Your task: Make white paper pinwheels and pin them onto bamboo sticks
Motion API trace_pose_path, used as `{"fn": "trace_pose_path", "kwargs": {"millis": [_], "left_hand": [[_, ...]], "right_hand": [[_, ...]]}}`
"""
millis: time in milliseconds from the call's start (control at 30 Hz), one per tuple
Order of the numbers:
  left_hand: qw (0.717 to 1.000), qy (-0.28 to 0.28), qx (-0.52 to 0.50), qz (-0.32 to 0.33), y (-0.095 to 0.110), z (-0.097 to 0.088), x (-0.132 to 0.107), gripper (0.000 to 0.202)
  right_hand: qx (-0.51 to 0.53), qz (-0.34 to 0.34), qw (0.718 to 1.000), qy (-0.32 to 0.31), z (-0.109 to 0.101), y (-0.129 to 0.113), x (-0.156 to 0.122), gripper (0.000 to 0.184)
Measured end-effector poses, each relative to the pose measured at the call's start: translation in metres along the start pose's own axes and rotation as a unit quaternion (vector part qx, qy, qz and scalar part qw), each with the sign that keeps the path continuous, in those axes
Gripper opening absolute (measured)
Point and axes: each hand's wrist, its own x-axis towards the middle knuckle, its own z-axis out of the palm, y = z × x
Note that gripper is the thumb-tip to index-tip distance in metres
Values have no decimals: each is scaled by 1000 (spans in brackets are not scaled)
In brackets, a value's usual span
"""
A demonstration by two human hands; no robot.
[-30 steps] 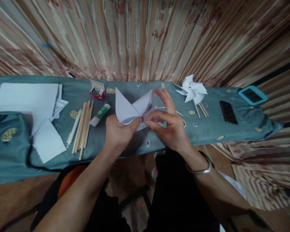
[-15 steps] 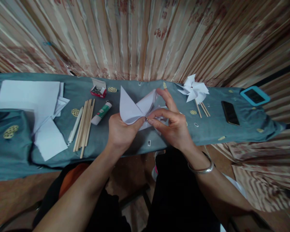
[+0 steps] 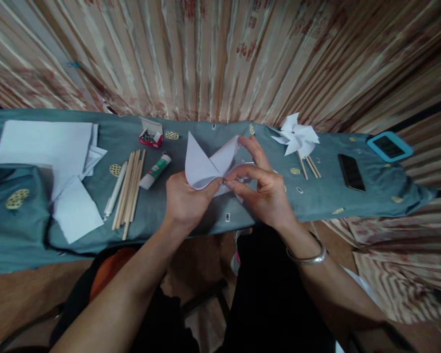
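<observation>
A folded white paper pinwheel (image 3: 200,166) is held up over the middle of the table, its blades curled upward. My left hand (image 3: 188,198) closes on it from below and left, thumb pressed near its centre. My right hand (image 3: 262,189) meets that thumb, with thumb and forefinger pinched together at the centre. Between the fingertips a small metal pin is mostly hidden now. Other fingers of the right hand curve behind the right blade. On the table to the left lie a glue stick (image 3: 155,170) and an open red box of small metal pins (image 3: 151,133).
Wooden sticks (image 3: 128,189) and a white pen (image 3: 115,189) lie left of the glue stick. Farther left are white paper sheets (image 3: 47,142). A finished-looking pinwheel (image 3: 294,135), a phone (image 3: 351,171) and a blue-framed device (image 3: 389,146) rest at right. Curtains (image 3: 206,59) hang behind.
Both hands hold nearly the same pose. The pin's shiny spot, visible before between the fingertips, is now mostly covered. The paper has shifted slightly right.
</observation>
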Motion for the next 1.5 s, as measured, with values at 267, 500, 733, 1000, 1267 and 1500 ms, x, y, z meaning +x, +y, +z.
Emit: {"fn": "trace_pose_path", "kwargs": {"millis": [267,500,733,1000,1267,1500], "left_hand": [[997,-18,62,41,-4,-2,1,20],[986,-59,121,100,-2,-8,0,18],[991,-57,107,59,-1,-12,2,25],[991,-48,96,74,-8,-17,2,27],[998,-14,61,12,-8,-16,3,29],[1000,-15,13,-21,-3,-17,3,34]], "right_hand": [[18,20,999,19,6,2,-1,2],[52,60,997,17,10,6,1,5],[91,98,991,8,11,5,3,7],[124,105,987,18,18,4,0,4],[132,93,986,34,22,-1,1,2],[113,116,985,56,20,-7,1,17]]}}
